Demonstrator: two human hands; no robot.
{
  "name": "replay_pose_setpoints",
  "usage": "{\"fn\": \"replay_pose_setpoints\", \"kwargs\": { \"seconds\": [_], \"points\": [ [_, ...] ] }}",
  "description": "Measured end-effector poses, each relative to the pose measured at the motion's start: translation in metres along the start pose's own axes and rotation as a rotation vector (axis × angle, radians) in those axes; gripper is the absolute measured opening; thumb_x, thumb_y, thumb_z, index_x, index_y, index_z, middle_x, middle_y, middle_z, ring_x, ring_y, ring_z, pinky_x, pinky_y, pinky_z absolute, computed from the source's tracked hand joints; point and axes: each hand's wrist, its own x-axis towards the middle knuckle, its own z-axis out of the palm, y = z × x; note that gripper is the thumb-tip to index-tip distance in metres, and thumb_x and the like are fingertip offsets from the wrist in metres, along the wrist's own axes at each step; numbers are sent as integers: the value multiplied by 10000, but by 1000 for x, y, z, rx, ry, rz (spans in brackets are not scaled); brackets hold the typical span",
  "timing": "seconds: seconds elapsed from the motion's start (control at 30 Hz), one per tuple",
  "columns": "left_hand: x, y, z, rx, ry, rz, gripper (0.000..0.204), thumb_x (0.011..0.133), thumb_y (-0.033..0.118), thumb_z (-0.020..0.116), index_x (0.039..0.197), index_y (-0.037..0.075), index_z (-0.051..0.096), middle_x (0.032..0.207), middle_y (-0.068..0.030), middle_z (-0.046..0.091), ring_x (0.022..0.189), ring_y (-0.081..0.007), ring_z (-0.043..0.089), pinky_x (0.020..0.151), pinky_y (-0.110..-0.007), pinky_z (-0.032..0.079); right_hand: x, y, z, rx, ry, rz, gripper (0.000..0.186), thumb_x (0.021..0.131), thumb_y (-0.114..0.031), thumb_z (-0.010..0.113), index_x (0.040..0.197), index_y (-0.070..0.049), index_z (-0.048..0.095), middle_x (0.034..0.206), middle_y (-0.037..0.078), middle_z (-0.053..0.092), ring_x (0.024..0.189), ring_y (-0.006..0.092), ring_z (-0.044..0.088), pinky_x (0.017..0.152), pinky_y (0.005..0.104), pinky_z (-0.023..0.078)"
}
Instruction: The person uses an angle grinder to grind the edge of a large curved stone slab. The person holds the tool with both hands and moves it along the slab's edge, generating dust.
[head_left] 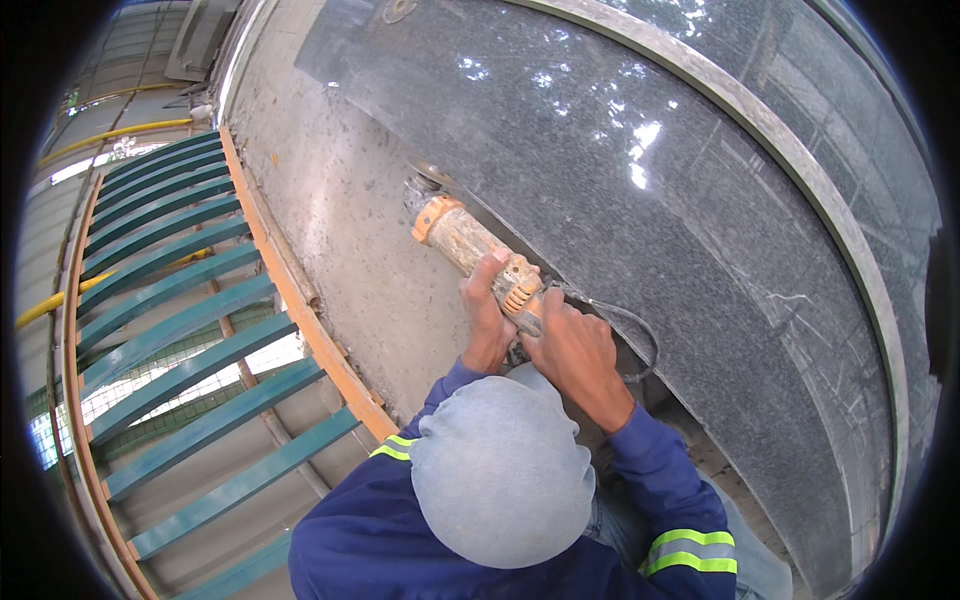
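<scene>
Head view shows an angle grinder (462, 236), orange and grey and covered with pale dust, lying slantwise beside the near edge of a dark speckled slab (610, 210). The left hand (487, 318) is wrapped around the body of the grinder, with its thumb laid along the top. The right hand (577, 350) is closed upon the rear end; its lower fingers are hidden. The two hands are near to each other. At the far end of the tool, a round disc (431, 176) is located at the slab edge; whether it touches the stone, I cannot tell. A thin dark cable (655, 338) makes a loop over the slab, right of the right hand. On the left, a ladder-like frame (279, 267) with teal slats and orange rails stands beside the pale, dusty floor (345, 235).
</scene>
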Motion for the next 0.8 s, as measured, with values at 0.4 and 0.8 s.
{"fn": "replay_pose_setpoints", "kwargs": {
  "seconds": [0.4, 0.8],
  "points": [
    [-6, 4, 1, 49, 17, -23, 355, 865, 258, 715, 1082, 0, 603, 912, -137, 672, 802, -270, 726, 688, -416, 628, 0, -8, -5, -17, -84, 84, 457, 837, -295, 822, 1024, 11, 539, 847, 252, 727, 746, 423, 743, 657, 486, 593],
    [4, -1, -8, 8, -4, -22, 386, 857, 236, 712, 1119, -8, 571, 918, -141, 663, 769, -265, 723, 666, -404, 632, 5, -8, -1, -26, -60, 48, 439, 844, -277, 810, 1014, 17, 531, 833, 261, 728, 735, 433, 741, 634, 496, 585]
  ]
}}
